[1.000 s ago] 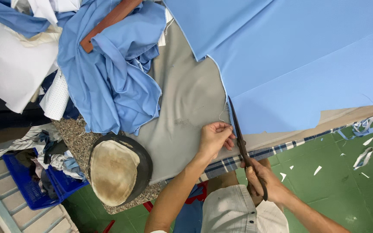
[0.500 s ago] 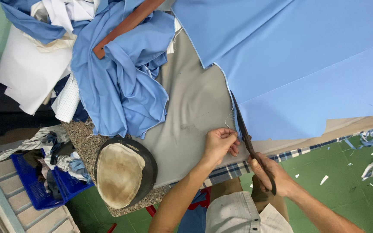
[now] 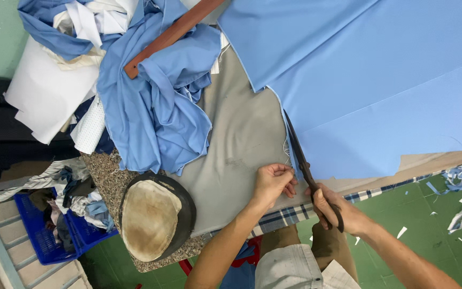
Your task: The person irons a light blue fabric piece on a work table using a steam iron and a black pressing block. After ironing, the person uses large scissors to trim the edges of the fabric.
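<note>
Right hand clenched through the scissors handles, blades running up the blue cloth edge. Left hand pinches the cut strip just beside — keeps it taut. Cloth spread flat on the grey surface; crumpled heap beyond.

— How many hands are in view, and how many tools?

— Two hands: a left hand and a right hand. One pair of scissors.

— And the cloth?

— One large flat blue sheet at the far right, one crumpled blue bundle to the left, and one grey cover beneath them.

— Anything else to count?

— One wooden ruler, one round padded block, one blue crate at the near left.
</note>
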